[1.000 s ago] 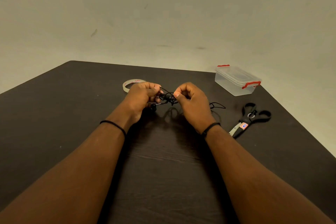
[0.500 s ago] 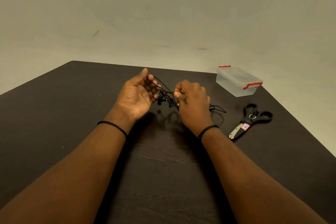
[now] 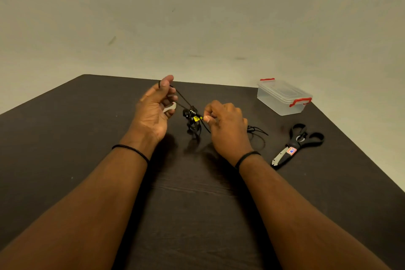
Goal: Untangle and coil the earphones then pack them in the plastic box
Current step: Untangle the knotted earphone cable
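Note:
The black earphones (image 3: 192, 116) hang in a tangled bunch above the dark table, between my two hands. My left hand (image 3: 153, 112) is raised with its fingers mostly straight, and the black cord is looped over its index finger and runs down to the bunch. My right hand (image 3: 225, 125) pinches the cord beside a small yellow tag. More cord trails on the table behind my right hand. The clear plastic box (image 3: 282, 96) with red clips stands lidded at the back right.
Black-handled scissors (image 3: 295, 144) lie on the table right of my right hand, blades pointing toward me. A roll of tape (image 3: 172, 107) shows partly behind my left hand. The table (image 3: 197, 204) ends close to the box and scissors on the right.
My left hand opened from a curled grip and rose, pulling a loop of cord up on its index finger. My right hand kept its pinch on the bunch.

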